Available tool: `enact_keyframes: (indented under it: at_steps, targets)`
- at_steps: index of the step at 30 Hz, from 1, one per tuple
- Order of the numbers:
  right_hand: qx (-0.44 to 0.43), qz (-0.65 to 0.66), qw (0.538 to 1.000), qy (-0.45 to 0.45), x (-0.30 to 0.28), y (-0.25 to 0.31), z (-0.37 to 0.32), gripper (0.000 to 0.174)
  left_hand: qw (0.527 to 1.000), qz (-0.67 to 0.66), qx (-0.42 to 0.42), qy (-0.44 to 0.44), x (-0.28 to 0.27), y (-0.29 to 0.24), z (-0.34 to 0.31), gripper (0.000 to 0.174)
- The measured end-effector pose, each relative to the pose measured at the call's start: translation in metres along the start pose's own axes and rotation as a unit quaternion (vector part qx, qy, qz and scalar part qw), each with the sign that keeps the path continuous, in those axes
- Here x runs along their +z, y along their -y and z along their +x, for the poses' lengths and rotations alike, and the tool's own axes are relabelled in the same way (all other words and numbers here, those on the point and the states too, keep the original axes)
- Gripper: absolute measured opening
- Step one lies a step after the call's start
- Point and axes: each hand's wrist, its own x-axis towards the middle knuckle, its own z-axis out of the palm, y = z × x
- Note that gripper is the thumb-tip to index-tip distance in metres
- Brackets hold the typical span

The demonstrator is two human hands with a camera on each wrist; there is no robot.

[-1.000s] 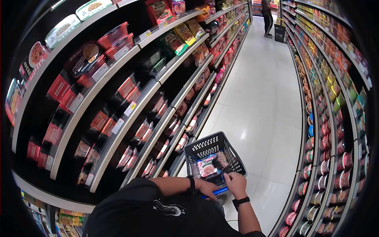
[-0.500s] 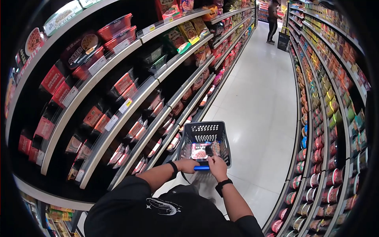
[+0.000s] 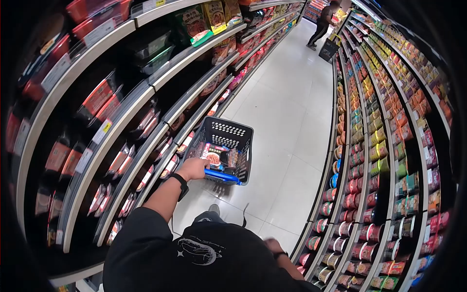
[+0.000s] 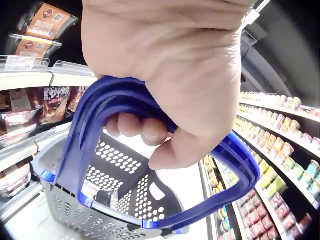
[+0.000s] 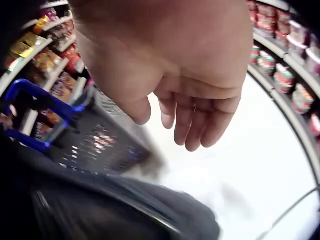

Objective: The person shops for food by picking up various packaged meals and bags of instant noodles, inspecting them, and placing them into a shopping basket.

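My left hand point(image 3: 193, 169) grips the blue handle point(image 3: 221, 175) of a dark grey shopping basket point(image 3: 227, 127). In the left wrist view the fingers curl round the blue handle point(image 4: 112, 95), and the basket's perforated wall point(image 4: 75, 210) shows below. Inside the basket lie a packaged food box with a noodle picture point(image 3: 212, 156) and other packs beside it. Down at my right side hangs my right hand point(image 3: 273, 245), holding nothing. Its fingers point(image 5: 200, 120) droop loosely in the right wrist view, apart from the basket point(image 5: 107, 142).
Shelves of boxed and bagged foods point(image 3: 146, 87) run close along the left. Cup and bag noodles fill the right shelves point(image 3: 360, 185). A pale tiled aisle point(image 3: 277, 121) lies between. Farther ahead a person point(image 3: 322, 24) stands beside a dark basket point(image 3: 329, 48).
My right hand has left the basket handle and dropped to my side. The left hand keeps holding the handle, with the basket shifted left and farther up in view.
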Motion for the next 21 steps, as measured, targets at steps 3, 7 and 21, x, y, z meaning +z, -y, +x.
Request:
enact_keyframes:
  at_steps: [3, 7, 21]
  targets:
    - [0.206, 0.135, 0.967, 0.069, -0.006, -0.042, -0.063, 0.018, 1.000, 0.001, -0.005, -0.016, -0.004, 0.011, 0.041, 0.023]
    - [0.235, 0.236, 0.941, 0.056, 0.031, -0.134, -0.076, 0.017, 0.997, 0.001, -0.043, -0.059, -0.009, 0.011, 0.084, 0.019]
    - [0.222, 0.489, 0.843, -0.034, -0.167, -0.070, 0.204, 0.023, 0.973, 0.075, -0.128, -0.174, -0.018, -0.015, 0.143, 0.023]
